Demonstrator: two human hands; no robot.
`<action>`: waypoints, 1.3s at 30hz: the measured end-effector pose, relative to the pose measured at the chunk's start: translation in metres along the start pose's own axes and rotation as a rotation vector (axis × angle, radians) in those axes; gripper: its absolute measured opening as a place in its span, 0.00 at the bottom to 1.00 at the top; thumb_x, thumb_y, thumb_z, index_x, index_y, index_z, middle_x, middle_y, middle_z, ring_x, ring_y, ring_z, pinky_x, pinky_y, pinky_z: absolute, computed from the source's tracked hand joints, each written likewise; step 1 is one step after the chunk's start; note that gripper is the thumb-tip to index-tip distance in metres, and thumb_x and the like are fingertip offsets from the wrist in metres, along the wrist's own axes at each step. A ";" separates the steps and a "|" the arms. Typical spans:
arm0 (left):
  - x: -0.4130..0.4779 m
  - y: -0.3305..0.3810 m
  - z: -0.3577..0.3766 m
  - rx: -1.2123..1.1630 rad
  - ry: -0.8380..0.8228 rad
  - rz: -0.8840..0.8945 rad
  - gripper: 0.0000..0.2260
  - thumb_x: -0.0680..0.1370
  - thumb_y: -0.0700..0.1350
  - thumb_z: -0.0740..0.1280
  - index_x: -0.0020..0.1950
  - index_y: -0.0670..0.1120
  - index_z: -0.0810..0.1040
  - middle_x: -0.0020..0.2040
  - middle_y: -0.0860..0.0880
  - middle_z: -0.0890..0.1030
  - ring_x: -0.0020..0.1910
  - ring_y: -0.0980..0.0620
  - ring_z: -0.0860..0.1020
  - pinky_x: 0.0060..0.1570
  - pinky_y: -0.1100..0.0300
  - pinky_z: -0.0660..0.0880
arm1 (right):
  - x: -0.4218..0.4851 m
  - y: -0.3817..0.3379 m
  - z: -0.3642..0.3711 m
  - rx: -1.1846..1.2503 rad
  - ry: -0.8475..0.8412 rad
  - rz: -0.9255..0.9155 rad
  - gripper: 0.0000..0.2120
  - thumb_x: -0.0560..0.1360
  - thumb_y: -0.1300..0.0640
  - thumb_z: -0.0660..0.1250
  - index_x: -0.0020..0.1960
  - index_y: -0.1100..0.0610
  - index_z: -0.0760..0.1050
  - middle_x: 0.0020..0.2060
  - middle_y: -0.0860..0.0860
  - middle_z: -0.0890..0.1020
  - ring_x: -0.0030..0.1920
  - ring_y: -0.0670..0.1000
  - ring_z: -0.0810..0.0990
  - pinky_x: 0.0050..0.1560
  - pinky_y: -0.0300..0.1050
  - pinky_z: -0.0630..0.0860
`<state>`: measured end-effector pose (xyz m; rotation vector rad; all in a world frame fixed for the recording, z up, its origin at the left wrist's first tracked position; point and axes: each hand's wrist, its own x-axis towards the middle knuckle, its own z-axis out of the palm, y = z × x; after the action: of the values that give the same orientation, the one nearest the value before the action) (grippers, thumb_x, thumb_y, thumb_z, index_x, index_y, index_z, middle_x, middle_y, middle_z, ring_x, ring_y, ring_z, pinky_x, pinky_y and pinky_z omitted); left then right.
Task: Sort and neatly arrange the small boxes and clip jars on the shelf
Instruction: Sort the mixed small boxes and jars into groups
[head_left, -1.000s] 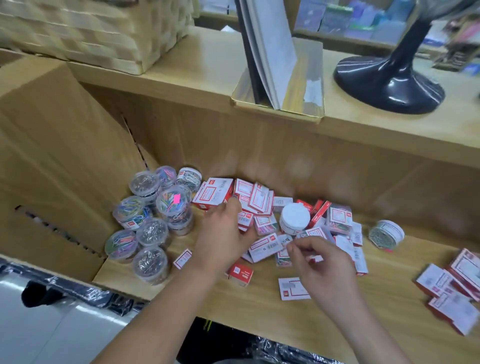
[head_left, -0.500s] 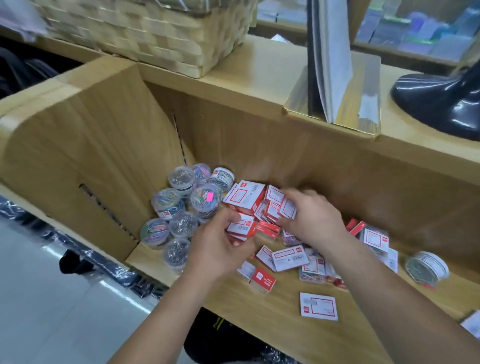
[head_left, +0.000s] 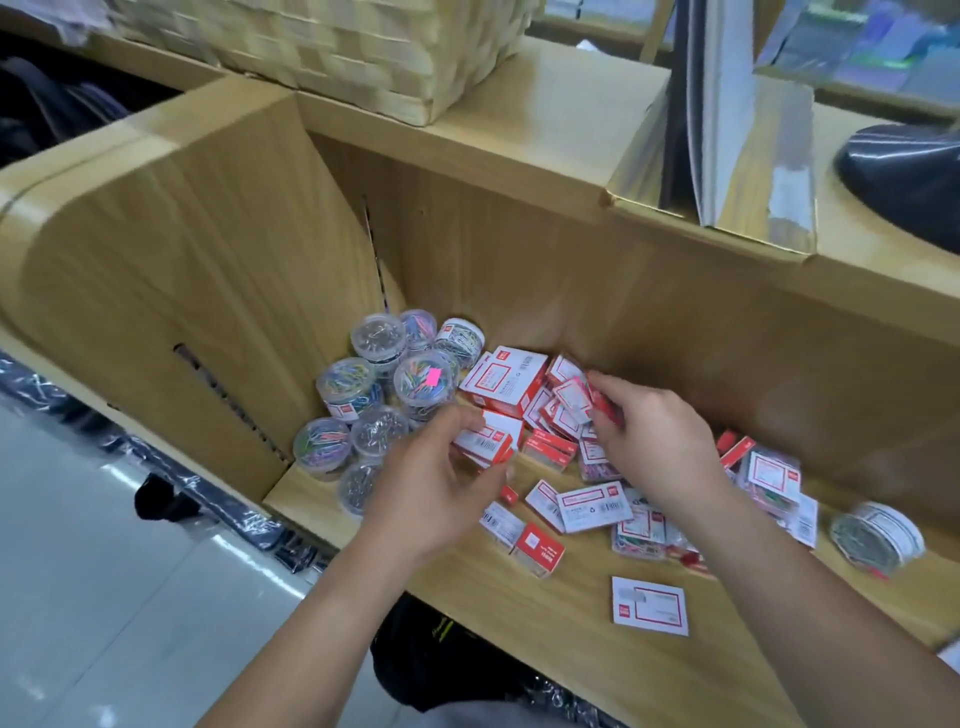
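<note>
Down on the wooden shelf (head_left: 571, 629), the left hand (head_left: 436, 483) curls thumb and fingers round a small red-and-white box (head_left: 491, 440), just right of the clip jars (head_left: 384, 384) that stand packed in the left corner. The right hand (head_left: 649, 436) is in the loose heap of boxes (head_left: 592, 506), fingertips apparently pinching a second box (head_left: 574, 399), though blur softens the hold. A lone jar (head_left: 875, 535) lies on its side, well apart at the right
</note>
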<state>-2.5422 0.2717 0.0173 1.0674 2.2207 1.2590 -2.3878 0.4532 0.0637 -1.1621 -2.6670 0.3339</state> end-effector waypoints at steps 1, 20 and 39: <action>0.000 0.000 0.001 -0.002 0.006 -0.003 0.19 0.70 0.56 0.78 0.57 0.58 0.76 0.50 0.63 0.83 0.48 0.64 0.79 0.48 0.54 0.79 | -0.001 0.001 -0.002 -0.005 0.014 0.008 0.18 0.80 0.51 0.64 0.70 0.46 0.74 0.53 0.54 0.85 0.53 0.61 0.82 0.46 0.55 0.80; -0.047 0.086 0.074 -0.136 -0.193 0.296 0.18 0.69 0.58 0.78 0.57 0.56 0.82 0.49 0.58 0.83 0.43 0.63 0.78 0.44 0.68 0.75 | -0.146 0.029 -0.053 0.918 0.350 0.253 0.13 0.78 0.69 0.69 0.54 0.53 0.85 0.48 0.45 0.87 0.47 0.42 0.85 0.47 0.33 0.78; -0.162 0.145 0.304 0.258 -0.415 0.528 0.23 0.70 0.64 0.72 0.59 0.52 0.76 0.54 0.52 0.76 0.53 0.46 0.76 0.51 0.50 0.76 | -0.362 0.252 -0.033 0.145 0.517 0.686 0.09 0.73 0.61 0.75 0.53 0.57 0.83 0.56 0.53 0.80 0.53 0.56 0.81 0.49 0.49 0.77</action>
<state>-2.1830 0.3647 -0.0289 1.9103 1.8707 0.8236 -1.9640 0.3567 -0.0151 -1.7922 -1.7282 0.2712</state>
